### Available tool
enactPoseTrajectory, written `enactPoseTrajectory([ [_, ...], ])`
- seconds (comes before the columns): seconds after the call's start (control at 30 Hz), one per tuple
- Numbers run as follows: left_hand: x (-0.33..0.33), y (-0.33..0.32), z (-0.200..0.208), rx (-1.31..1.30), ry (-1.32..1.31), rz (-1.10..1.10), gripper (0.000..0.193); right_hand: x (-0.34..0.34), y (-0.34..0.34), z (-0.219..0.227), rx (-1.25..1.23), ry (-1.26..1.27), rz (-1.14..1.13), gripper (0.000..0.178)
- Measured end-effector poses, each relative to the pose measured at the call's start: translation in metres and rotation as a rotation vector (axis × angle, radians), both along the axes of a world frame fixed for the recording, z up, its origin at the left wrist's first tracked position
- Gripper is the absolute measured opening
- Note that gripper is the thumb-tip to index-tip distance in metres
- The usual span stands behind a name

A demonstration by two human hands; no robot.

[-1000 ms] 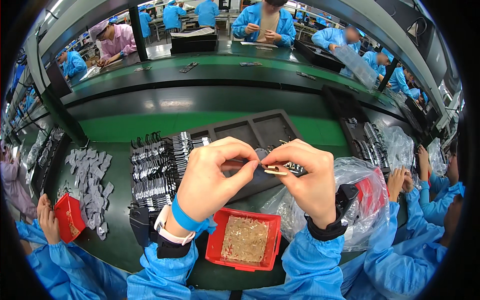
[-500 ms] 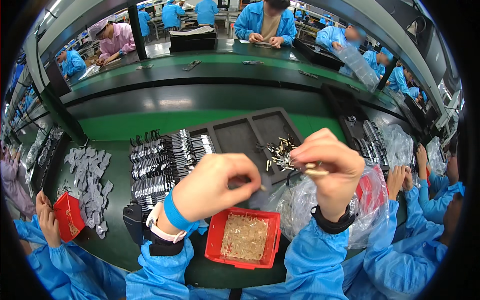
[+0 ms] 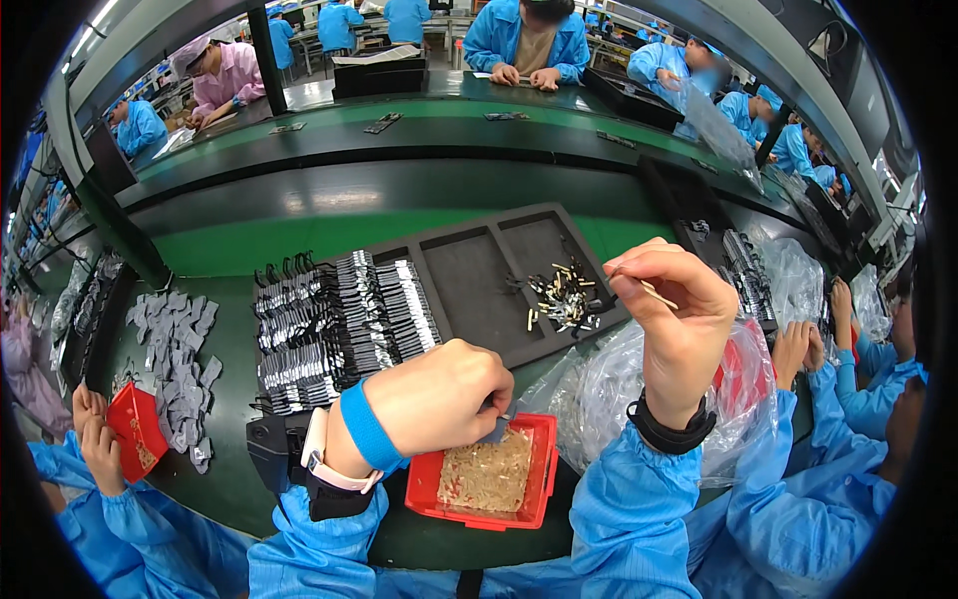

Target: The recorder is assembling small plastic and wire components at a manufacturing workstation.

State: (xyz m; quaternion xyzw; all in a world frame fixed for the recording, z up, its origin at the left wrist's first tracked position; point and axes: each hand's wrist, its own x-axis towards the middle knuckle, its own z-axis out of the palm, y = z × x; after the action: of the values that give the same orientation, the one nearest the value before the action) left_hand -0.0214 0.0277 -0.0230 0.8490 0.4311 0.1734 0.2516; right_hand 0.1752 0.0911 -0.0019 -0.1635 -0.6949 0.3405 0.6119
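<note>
My left hand (image 3: pixel 444 394) is closed, its fingertips pinching a small grey piece (image 3: pixel 496 430) at the far edge of the red tray (image 3: pixel 547 469). Inside that tray lies a mass of thin beige scraps (image 3: pixel 484 474). To the right and higher up, my right hand (image 3: pixel 687 319) pinches a slim pale-gold strip (image 3: pixel 656 294) between thumb and fingers. Just left of it, a loose heap of small black, gold and silver strips (image 3: pixel 564 299) lies in a compartment of the black divided tray (image 3: pixel 454 285). Rows of black-and-silver strip parts (image 3: pixel 309 329) fill that tray's left side.
Grey flat pieces (image 3: pixel 178 349) are heaped at the left. Clear plastic bags (image 3: pixel 599 399) bulge beside my right wrist. A neighbour's hand holds a red box (image 3: pixel 138 431) at far left; other people's hands work at far right. A conveyor belt (image 3: pixel 399 190) crosses beyond, with workers behind it.
My left hand has come down toward the red tray with the grey piece. My right hand has shifted slightly right and up, away from the heap of strips, still holding a strip.
</note>
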Motion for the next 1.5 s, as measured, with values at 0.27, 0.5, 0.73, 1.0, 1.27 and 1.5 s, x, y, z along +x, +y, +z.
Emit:
enactPoseTrajectory([
  [0.27,-0.004,-0.005,-0.008,0.010,0.028,0.008,0.011,-0.004,-0.003,0.001,-0.038,-0.030,-0.024,0.020],
  [0.5,-0.005,-0.005,-0.006,-0.005,0.034,0.043,0.010,-0.005,-0.003,0.001,-0.059,-0.023,-0.021,0.018],
  [0.73,-0.005,-0.001,0.009,0.007,0.031,0.068,0.013,-0.006,-0.004,0.002,-0.080,-0.044,-0.011,0.017],
  [1.0,-0.012,-0.004,0.021,-0.143,-1.003,0.200,0.029,-0.008,-0.009,0.004,-0.464,-0.005,0.296,0.017],
  [1.27,-0.013,-0.008,0.025,-0.138,-1.143,0.148,0.025,-0.019,-0.017,0.000,-0.569,-0.028,0.493,0.012],
  [1.5,-0.006,-0.010,0.029,-0.172,-1.186,0.097,0.022,-0.020,-0.025,0.004,-0.545,-0.065,0.471,0.011],
])
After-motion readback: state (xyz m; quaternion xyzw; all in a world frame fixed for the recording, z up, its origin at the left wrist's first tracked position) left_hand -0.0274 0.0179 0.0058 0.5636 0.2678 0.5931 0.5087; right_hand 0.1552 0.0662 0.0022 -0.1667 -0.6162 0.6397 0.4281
